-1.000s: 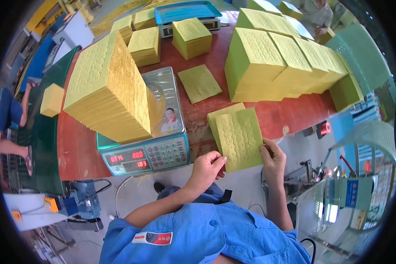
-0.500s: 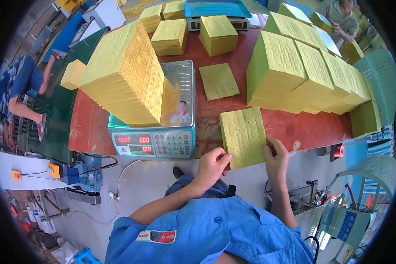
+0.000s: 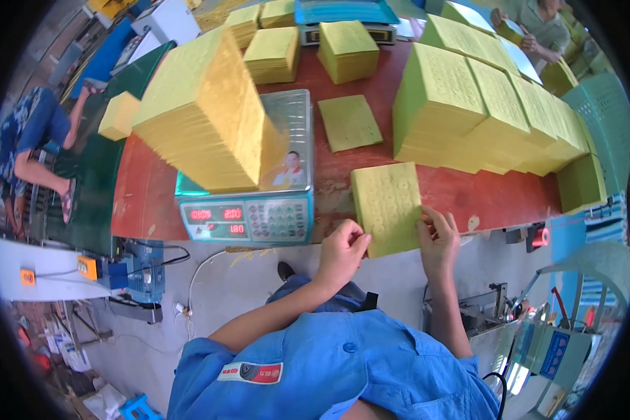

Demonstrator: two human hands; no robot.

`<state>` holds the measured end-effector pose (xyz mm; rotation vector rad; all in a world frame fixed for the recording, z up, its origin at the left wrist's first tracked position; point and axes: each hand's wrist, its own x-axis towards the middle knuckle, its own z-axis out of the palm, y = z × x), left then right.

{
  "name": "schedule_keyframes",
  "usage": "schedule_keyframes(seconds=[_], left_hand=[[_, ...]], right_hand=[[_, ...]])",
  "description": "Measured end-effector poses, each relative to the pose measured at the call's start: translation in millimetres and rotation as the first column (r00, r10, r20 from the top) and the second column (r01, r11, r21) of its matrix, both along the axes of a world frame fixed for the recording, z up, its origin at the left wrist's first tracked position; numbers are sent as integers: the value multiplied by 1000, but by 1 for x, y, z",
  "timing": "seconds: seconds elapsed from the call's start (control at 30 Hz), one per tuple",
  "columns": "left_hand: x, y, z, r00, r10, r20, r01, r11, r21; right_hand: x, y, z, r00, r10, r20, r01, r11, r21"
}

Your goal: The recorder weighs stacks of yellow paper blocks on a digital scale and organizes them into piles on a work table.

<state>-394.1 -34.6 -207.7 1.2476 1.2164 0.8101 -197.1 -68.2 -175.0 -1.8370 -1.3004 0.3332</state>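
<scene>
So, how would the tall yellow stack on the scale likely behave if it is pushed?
The tall yellow stack would probably shear, since its sides show many thin layers and no visible band. It may be heavy, with so many layers piled on the scale.

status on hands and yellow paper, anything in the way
Left hand holding yellow paper at lower left; right hand holding its right edge. Digital scale to the left, nothing seen blocking.
</scene>
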Motion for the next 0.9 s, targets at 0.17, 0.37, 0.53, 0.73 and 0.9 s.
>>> schedule_keyframes(seconds=[0.17,0.37,0.53,0.73,0.9], left_hand=[[-14,-6,18,998,57,-37,-49,980,195],[-87,-6,73,990,56,126,-86,964,252],[-184,-4,97,937,281,207,-309,944,116],[-271,13,109,895,407,184,-437,884,168],[-318,51,112,933,315,174,-352,901,255]], right_hand=[[-27,0,29,998,42,47,-45,997,64],[-96,13,70,956,292,-13,-289,951,108],[-161,35,75,872,486,-54,-474,867,154],[-229,57,72,847,530,-46,-514,837,191],[-268,74,83,884,467,-34,-450,867,216]])
